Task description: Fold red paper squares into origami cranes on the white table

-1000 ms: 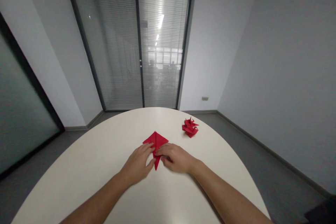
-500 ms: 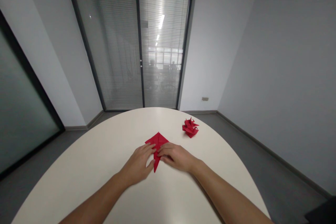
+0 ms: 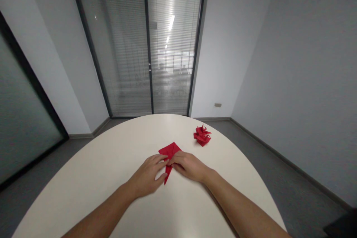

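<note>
A red piece of folded paper (image 3: 170, 149) lies on the pale table in front of me, wide at the far end and narrowing to a point toward me. My left hand (image 3: 147, 175) rests at its left side with fingers stretched over the paper's middle and the thumb apart, by the narrow tip. From the right, my right hand (image 3: 191, 166) has its fingers bent together on the paper's right edge. The fingers of both hands hide the middle folds.
Several red folded paper pieces with pointed ends, looking like origami cranes, sit in a pile (image 3: 202, 136) toward the far right of the round table (image 3: 111, 163). Beyond the table's rim stand a glass partition with blinds (image 3: 125, 52) and grey walls.
The paper has turned slightly clockwise, its wide far end shifting right. My left fingers have moved a little to the right, closer to my right fingertips.
</note>
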A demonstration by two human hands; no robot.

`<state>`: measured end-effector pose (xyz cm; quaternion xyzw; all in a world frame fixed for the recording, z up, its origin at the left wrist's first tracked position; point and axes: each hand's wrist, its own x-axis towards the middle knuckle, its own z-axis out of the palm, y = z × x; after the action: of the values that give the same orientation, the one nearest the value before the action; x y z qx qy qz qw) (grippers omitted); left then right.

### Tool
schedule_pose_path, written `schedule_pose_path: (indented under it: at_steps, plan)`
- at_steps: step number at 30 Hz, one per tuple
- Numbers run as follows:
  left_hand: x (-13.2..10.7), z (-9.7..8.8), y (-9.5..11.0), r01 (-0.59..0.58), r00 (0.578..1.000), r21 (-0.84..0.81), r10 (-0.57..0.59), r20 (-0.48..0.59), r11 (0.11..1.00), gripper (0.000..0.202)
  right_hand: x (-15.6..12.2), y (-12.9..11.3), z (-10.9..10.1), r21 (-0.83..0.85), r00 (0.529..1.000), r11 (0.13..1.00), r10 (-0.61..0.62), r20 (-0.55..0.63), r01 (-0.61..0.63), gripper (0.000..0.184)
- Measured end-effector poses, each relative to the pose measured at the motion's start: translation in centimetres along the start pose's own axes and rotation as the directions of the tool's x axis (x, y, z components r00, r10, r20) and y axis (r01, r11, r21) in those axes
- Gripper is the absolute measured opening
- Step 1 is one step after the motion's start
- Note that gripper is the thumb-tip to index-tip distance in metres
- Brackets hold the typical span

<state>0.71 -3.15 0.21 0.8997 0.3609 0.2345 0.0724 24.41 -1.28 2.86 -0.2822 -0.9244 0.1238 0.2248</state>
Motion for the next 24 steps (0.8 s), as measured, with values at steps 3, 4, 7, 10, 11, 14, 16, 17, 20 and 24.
schedule_pose_path:
  at_steps: [3,4,7,10,11,14,16,17,20,24]
  plan:
    - [-0.03,0.14,-0.14,-0.004,1.000,-0.007,0.004,0.004,1.000,0.046,-0.07,0.21,0.21,0.003,1.000,1.000,-0.002,-0.007,0.002,0.025]
    - [-0.05,0.16,-0.17,-0.004,1.000,-0.010,0.004,0.007,1.000,0.047,-0.08,0.25,0.27,0.004,1.000,1.000,-0.001,-0.011,0.002,0.026]
    - [-0.11,0.15,-0.13,-0.006,1.000,-0.009,0.006,0.016,1.000,0.050,-0.08,0.30,0.37,0.005,0.999,1.000,0.012,-0.034,-0.012,0.026]
    - [-0.11,0.00,0.06,-0.009,1.000,0.001,0.009,0.022,1.000,0.047,-0.08,0.22,0.28,-0.005,0.996,0.999,0.040,-0.074,-0.040,0.025]
    - [-0.09,-0.07,0.14,-0.012,1.000,0.003,0.012,0.023,1.000,0.046,-0.08,0.19,0.23,-0.010,0.995,0.999,0.048,-0.087,-0.049,0.025]
    - [-0.03,-0.19,0.29,-0.026,0.999,0.007,0.026,0.032,1.000,0.042,-0.09,0.19,0.14,-0.028,0.991,0.996,0.080,-0.112,-0.084,0.021]
    - [-0.01,-0.17,0.30,-0.031,0.999,0.010,0.031,0.038,0.999,0.041,-0.11,0.26,0.15,-0.038,0.988,0.994,0.101,-0.112,-0.106,0.018]
    - [0.00,-0.14,0.27,-0.031,0.999,0.013,0.031,0.039,0.999,0.042,-0.13,0.31,0.18,-0.041,0.988,0.993,0.108,-0.110,-0.113,0.017]
    - [-0.03,-0.04,0.16,-0.030,0.999,0.020,0.029,0.041,0.999,0.044,-0.16,0.42,0.30,-0.044,0.988,0.992,0.112,-0.104,-0.117,0.016]
    - [-0.08,-0.12,0.14,-0.032,0.998,0.018,0.031,0.048,0.999,0.045,-0.14,0.48,0.41,-0.045,0.988,0.991,0.120,-0.098,-0.124,0.015]
